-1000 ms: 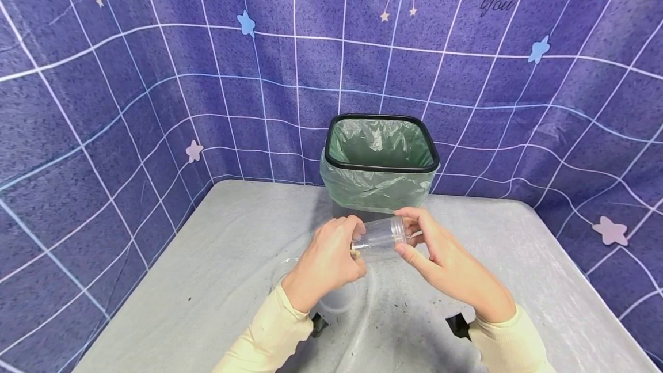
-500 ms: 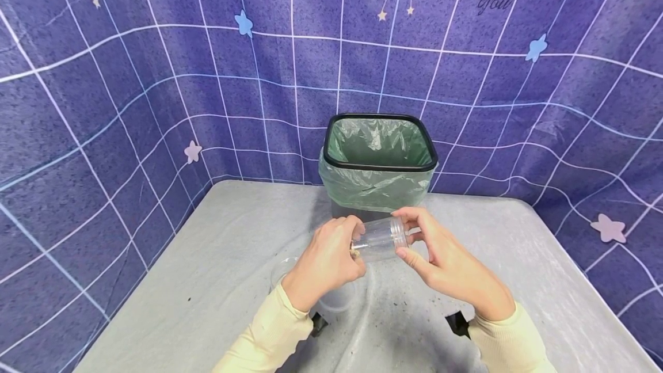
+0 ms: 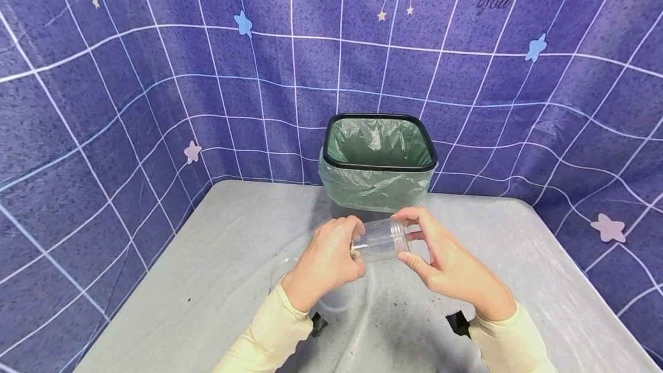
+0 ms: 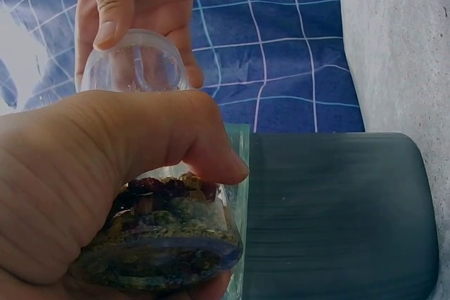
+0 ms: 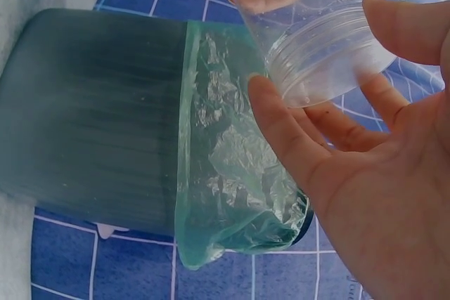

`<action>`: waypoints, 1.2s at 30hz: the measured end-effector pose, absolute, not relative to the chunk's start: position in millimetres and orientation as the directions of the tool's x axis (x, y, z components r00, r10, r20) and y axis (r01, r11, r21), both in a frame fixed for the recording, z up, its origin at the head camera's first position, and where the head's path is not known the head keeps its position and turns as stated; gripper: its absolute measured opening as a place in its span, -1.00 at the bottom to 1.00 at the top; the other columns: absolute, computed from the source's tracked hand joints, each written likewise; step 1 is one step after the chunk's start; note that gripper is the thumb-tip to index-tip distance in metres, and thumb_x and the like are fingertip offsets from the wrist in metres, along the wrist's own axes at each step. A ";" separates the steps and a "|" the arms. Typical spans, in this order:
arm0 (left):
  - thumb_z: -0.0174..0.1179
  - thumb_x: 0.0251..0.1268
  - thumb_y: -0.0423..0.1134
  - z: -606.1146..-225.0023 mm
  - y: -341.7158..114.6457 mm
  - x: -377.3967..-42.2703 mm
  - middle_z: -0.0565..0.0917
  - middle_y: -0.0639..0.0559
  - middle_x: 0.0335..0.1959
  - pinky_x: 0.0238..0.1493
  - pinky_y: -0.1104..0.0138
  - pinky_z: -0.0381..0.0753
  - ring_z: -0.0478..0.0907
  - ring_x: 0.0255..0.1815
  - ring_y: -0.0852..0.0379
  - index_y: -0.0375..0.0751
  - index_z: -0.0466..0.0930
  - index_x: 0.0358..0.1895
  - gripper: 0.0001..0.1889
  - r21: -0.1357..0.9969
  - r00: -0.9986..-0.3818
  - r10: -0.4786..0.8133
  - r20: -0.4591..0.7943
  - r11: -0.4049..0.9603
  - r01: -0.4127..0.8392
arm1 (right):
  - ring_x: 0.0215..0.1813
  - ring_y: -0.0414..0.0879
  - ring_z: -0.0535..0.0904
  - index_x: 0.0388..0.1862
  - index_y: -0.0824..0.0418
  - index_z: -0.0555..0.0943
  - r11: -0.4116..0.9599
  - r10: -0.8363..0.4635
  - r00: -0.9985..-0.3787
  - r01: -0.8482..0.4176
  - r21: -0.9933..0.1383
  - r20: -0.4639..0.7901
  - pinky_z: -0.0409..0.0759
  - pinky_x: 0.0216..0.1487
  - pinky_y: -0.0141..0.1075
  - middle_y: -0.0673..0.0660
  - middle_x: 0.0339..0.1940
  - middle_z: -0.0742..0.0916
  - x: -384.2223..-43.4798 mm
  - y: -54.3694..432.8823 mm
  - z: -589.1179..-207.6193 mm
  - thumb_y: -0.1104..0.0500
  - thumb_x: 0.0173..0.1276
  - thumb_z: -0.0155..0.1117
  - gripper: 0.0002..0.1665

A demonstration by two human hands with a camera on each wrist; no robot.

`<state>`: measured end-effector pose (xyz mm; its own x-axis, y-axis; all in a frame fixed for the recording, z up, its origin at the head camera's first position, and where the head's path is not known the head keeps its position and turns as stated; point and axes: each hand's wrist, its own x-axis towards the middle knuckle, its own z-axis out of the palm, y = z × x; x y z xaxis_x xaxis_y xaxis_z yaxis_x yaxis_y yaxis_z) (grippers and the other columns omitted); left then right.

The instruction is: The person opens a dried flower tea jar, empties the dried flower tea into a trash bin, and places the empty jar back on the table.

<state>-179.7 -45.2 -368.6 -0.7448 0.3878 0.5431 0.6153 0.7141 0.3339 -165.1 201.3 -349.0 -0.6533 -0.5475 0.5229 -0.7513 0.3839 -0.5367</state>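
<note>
Between my hands is a clear plastic jar [image 3: 377, 239], tilted almost onto its side. Dried bits, dark red and greenish-brown [image 4: 165, 201], lie at its base end. My left hand [image 3: 331, 255] grips that end, the thumb across the side in the left wrist view. At the ridged, threaded end [image 5: 323, 50], my right hand [image 3: 440, 258] holds the rim between thumb and fingertips. The palm of that hand stands off from the jar's end. Below my left forearm, partly hidden, clear round plastic pieces [image 3: 339, 298] lie on the table.
A grey bin [image 3: 357, 212] with a black rim and a green liner bag [image 3: 375, 186] stands just beyond the jar. Small dark crumbs dot the grey tabletop [image 3: 233, 229]. A blue-purple gridded curtain [image 3: 269, 102] surrounds the back and sides.
My right thumb has slid slightly down along the jar's threaded rim, and the fingers behind it have shifted a little. My left hand and the jar stay in place.
</note>
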 end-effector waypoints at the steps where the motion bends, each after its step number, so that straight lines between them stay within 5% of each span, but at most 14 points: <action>1: 0.37 -0.37 -0.39 -368.5 -45.3 -179.8 0.60 0.10 -0.39 -0.20 0.22 0.58 0.52 -0.33 0.07 -0.14 0.59 -0.20 -0.56 0.334 -0.746 0.388 0.542 0.715 0.614 | 0.22 -0.05 0.62 0.42 0.12 0.29 0.375 -0.549 -0.658 -0.745 -0.552 0.516 0.71 0.04 -0.28 0.07 0.34 0.53 -164.8 201.3 -349.0 0.41 0.34 0.37 -0.25; 5: 0.39 -0.37 -0.37 -367.8 -45.4 -179.8 0.60 0.11 -0.39 -0.21 0.23 0.58 0.52 -0.33 0.08 -0.13 0.59 -0.19 -0.55 0.339 -0.754 0.387 0.530 0.719 0.607 | 0.24 0.02 0.64 0.41 0.12 0.29 0.338 -0.560 -0.655 -0.740 -0.582 0.507 0.74 -0.09 -0.29 0.12 0.36 0.49 -164.6 201.4 -349.4 0.47 0.30 0.36 -0.22; 10: 0.38 -0.35 -0.37 -366.9 -45.4 -179.5 0.60 0.11 -0.38 -0.20 0.23 0.58 0.53 -0.31 0.07 -0.13 0.60 -0.18 -0.55 0.342 -0.760 0.390 0.520 0.720 0.604 | 0.37 -0.03 0.47 0.35 0.20 0.33 0.305 -0.575 -0.613 -0.775 -0.553 0.542 0.65 0.22 -0.23 0.20 0.36 0.47 -166.0 201.0 -349.4 0.56 0.22 0.34 -0.23; 36: 0.40 -0.37 -0.37 -366.0 -45.7 -179.9 0.60 0.12 -0.39 -0.22 0.24 0.59 0.51 -0.33 0.11 -0.14 0.60 -0.17 -0.53 0.346 -0.765 0.388 0.514 0.723 0.598 | 0.37 0.04 0.45 0.14 0.32 0.41 0.247 -0.581 -0.522 -0.844 -0.475 0.625 0.58 0.31 -0.26 0.28 0.33 0.47 -168.3 197.9 -350.0 0.72 -0.04 0.31 -0.26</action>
